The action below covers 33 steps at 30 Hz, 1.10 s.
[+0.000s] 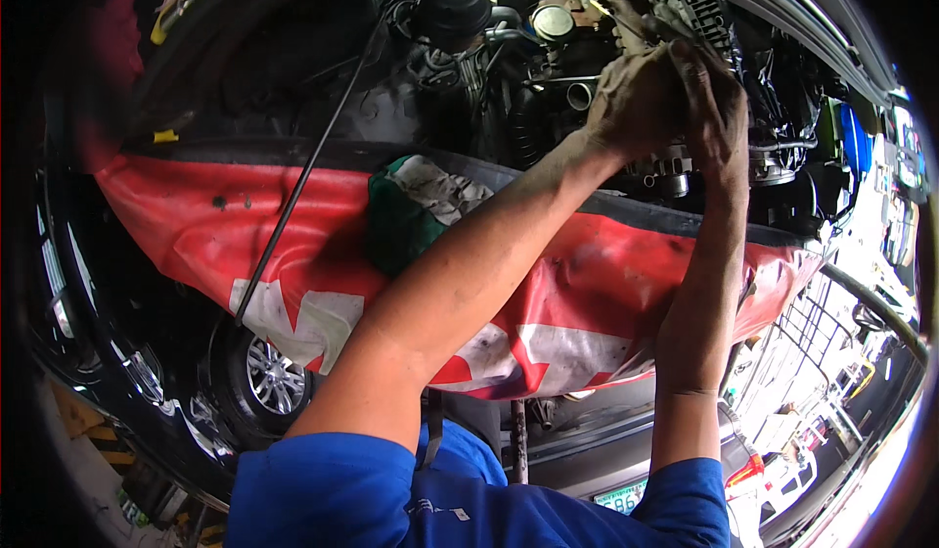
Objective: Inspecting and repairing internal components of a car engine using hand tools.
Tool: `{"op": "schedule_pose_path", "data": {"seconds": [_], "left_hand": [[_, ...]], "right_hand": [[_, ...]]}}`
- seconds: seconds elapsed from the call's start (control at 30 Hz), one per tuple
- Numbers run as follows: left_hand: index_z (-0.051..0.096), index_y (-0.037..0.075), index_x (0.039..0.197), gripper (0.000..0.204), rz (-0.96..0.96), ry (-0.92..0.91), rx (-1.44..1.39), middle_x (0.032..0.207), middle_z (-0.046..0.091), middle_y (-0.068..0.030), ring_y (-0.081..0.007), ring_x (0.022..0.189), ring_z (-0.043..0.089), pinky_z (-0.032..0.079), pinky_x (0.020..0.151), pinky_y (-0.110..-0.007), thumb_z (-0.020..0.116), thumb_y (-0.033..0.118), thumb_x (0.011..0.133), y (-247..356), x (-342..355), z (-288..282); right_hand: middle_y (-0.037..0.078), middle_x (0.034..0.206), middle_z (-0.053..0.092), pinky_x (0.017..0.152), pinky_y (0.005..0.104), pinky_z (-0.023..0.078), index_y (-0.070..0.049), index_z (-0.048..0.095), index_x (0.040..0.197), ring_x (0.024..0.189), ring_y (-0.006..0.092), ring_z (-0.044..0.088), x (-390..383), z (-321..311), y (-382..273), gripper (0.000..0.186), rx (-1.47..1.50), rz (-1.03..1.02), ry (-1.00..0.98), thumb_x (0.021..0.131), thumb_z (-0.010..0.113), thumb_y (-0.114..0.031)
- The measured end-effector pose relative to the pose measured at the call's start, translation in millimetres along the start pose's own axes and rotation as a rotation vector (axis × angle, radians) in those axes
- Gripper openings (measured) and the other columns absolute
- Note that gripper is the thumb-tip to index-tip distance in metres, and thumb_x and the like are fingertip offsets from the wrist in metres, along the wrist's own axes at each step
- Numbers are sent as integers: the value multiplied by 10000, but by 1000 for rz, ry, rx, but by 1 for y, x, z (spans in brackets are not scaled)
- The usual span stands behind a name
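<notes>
Both of my hands reach forward over the engine point(553, 24) of a vehicle. My left hand point(641, 103) is closed, with its fingers curled away from view beside a brownish metal part. Close against it, my right hand point(719, 108) is closed too, its fingers bent over toward the left one. Whatever lies between them is hidden by the hands and by shadow. Below the hands, hoses and metal fittings of the engine show. A green and grey cloth point(416, 210) lies left of my left forearm, on a red and white cover point(323, 215).
The cover drapes over the vehicle's edge below my arms. A thin black rod point(311, 161) stands slanted on the left. A round black part point(454, 12) sits at the back of the bay. A wheel point(276, 377) and another vehicle's rear point(587, 455) show lower down.
</notes>
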State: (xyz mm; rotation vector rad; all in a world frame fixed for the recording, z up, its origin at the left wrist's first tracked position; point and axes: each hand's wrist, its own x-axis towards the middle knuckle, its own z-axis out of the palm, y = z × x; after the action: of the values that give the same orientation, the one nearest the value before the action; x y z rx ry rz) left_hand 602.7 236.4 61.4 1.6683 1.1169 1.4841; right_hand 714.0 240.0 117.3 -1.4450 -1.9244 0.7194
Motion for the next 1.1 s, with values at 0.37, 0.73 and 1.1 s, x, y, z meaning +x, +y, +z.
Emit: {"op": "schedule_pose_path", "data": {"seconds": [0.37,0.73,1.1], "left_hand": [[662,103,719,261,154,-181,165,692,671,-99,-300,632,658,524,591,-392,746,328,617,-42,10,23],[666,59,782,213,319,-454,80,751,675,-125,-313,707,670,527,610,-401,727,225,664,-49,33,8],[479,45,1234,363,-129,-197,263,1161,541,-206,-385,1127,506,449,937,-465,578,144,899,-8,-26,-14]], "right_hand": [[250,843,641,679,452,483,6,653,892,788,452,612,-1,16,1,384,-85,113,284,973,451,-310],[249,838,639,672,469,483,3,646,849,796,454,613,3,30,-1,402,-317,87,452,972,445,-322],[161,933,699,706,396,539,-37,634,1074,814,343,690,3,14,-15,380,-281,123,226,904,642,-377]]}}
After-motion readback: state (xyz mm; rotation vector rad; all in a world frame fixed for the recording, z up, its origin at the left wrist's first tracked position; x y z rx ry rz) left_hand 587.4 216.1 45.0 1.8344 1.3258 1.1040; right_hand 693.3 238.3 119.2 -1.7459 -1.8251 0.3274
